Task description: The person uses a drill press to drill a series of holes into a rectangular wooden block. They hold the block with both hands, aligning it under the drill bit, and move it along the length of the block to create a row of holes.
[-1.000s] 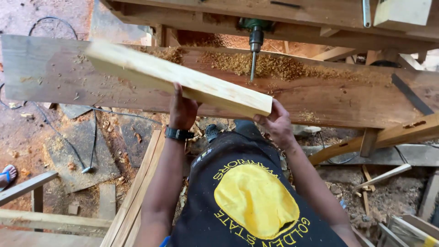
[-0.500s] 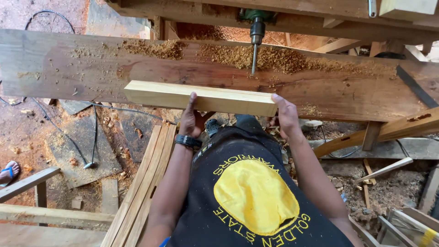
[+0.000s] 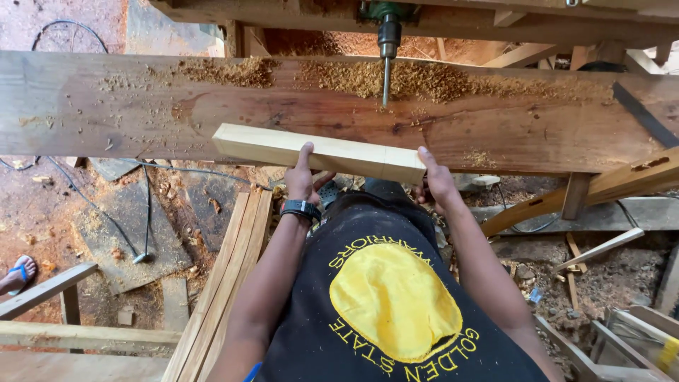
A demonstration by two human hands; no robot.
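Observation:
I hold a short pale wooden block (image 3: 318, 152) level in front of my chest, at the near edge of a long dark plank bench (image 3: 141, 113). My left hand (image 3: 303, 180), with a black wristwatch, grips the block's underside near its middle. Around the block's right end closes my right hand (image 3: 435, 180). Above the bench hangs a drill chuck with a bit (image 3: 386, 67) pointing down, just beyond the block. Sawdust (image 3: 424, 81) lies heaped along the bench behind the bit.
Several long pale boards (image 3: 223, 290) lean beside my left leg. A black cable (image 3: 138, 212) trails over the dirt floor at left. Another person's foot in a sandal (image 3: 18, 274) shows at the left edge. Wooden offcuts and beams (image 3: 601, 247) lie at right.
The block swung from a raised diagonal to level and came down toward me. It now shows shorter, held at the bench's near edge. Both hands kept hold of it.

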